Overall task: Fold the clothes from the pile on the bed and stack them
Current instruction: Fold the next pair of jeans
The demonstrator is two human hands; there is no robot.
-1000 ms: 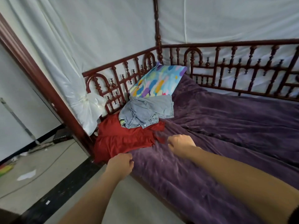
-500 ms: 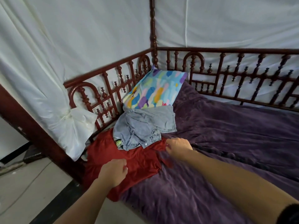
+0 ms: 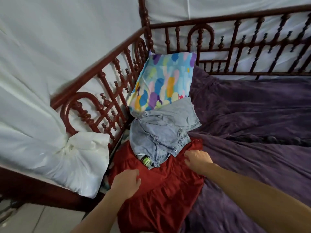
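Note:
A red garment lies spread at the bed's near left corner and hangs over the front edge. Light blue denim jeans lie crumpled on its far part, partly over a colourful pillow. My left hand sits on the red garment's left side, fingers curled into the cloth. My right hand is on the garment's right part, just beside the jeans' waistband, its fingers curled down into the red fabric. What lies under the jeans is hidden.
A purple blanket covers the bed to the right. Dark red wooden railings run along the left and back sides. A knotted white curtain hangs at the left rail. Pale floor tiles show at the lower left.
The view has closed in on the bed corner. Both hands have moved forward from the bed's front edge onto the red garment, the right one ending beside the jeans.

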